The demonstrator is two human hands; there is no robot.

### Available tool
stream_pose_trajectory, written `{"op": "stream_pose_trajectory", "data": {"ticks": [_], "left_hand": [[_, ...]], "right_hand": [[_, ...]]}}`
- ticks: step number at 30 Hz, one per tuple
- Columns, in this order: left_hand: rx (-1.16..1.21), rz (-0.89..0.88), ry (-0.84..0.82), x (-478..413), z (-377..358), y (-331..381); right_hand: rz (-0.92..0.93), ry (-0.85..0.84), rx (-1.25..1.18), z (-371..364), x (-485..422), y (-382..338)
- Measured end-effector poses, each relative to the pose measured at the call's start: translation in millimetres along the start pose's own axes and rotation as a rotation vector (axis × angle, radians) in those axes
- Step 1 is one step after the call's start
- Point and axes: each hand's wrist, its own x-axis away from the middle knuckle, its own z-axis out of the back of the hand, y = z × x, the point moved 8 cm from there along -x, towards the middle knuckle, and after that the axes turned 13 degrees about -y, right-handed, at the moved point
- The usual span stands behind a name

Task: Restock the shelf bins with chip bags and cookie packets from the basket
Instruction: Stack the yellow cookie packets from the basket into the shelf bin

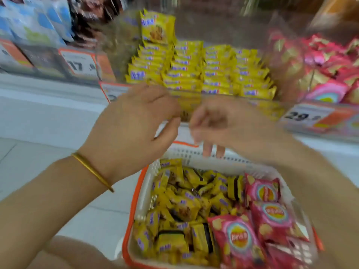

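- The left hand (136,121) is raised in front of the shelf. Its fingers and thumb curl in a narrow pinch on the left edge of a yellow cookie packet (187,110).
- The right hand (223,125) is just to the right of that packet, with its fingers bent. It is badly blurred, so I cannot tell whether it grips the packet or is loose. 2 of its fingertips (207,151) hang over the far rim of the basket.
- That packet is at the front edge of the clear shelf bin (120,45), which is filled with upright rows of yellow cookie packets (204,72).
- The basket (144,191), white with an orange rim, is below the hands. A loose heap of cookie packets (178,206) fills its left side and far corner. Red chip bags (239,237) are stacked along its right edge.
- A neighbouring bin to the right holds pink and red bags (330,70).
- A price tag reading 29 (303,115) hangs on the shelf edge at the right, and another (79,65) at the left.
- A gold bangle (93,171) circles the left wrist.
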Motion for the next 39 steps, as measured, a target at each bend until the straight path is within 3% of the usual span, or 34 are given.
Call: {"op": "stream_pose_trajectory", "data": {"ticks": [2,4,7,10,13,18,21,25,27,31,35,37,39], "left_hand": [[-0.051,-0.012,-0.189,6.7,-38.9,7.9],[-0.063,-0.001,-0.351,11.9,-70.0,9.4],[-0.082,0.014,-0.439,12.2,-92.5,10.2],[-0.125,0.042,-0.469,3.4,-100.8,9.5],[-0.139,0.079,-0.487,-3.4,-103.3,5.0],[-0.142,0.132,-0.599,-9.6,-112.9,-2.6],[-0.041,0.167,-0.690,-10.9,-125.7,-7.1],[0.324,0.245,-0.791,-14.8,-137.3,-2.9],[0.406,0.222,-0.694,-26.7,-117.9,0.1],[0.697,0.223,-0.308,-47.9,-39.9,-10.1],[0.887,0.196,0.053,-48.0,21.4,-35.0],[0.768,0.252,0.294,-40.3,41.7,-61.3],[0.435,0.357,0.268,-37.8,40.8,-80.2]], "right_hand": [[-0.211,-0.152,0.000,-41.9,4.9,66.3],[-0.397,-0.217,0.158,-73.8,-6.4,142.7],[-0.555,-0.345,0.369,-128.2,-17.0,235.1],[-0.606,-0.431,0.527,-181.8,-7.9,279.3],[-0.615,-0.315,0.620,-193.1,-5.2,287.7],[-0.651,-0.239,0.493,-155.0,-3.2,279.3],[-0.542,-0.185,0.308,-107.7,5.5,232.3],[-0.298,-0.065,-0.101,-52.4,14.2,141.7],[-0.196,0.022,-0.239,-29.9,19.8,105.2],[-0.047,0.141,-0.420,4.8,27.7,44.9],[0.099,0.180,-0.284,51.4,8.4,-24.4],[0.103,0.245,-0.184,80.0,-18.5,-39.9],[0.029,0.342,-0.057,104.0,-62.2,-35.0]]}}
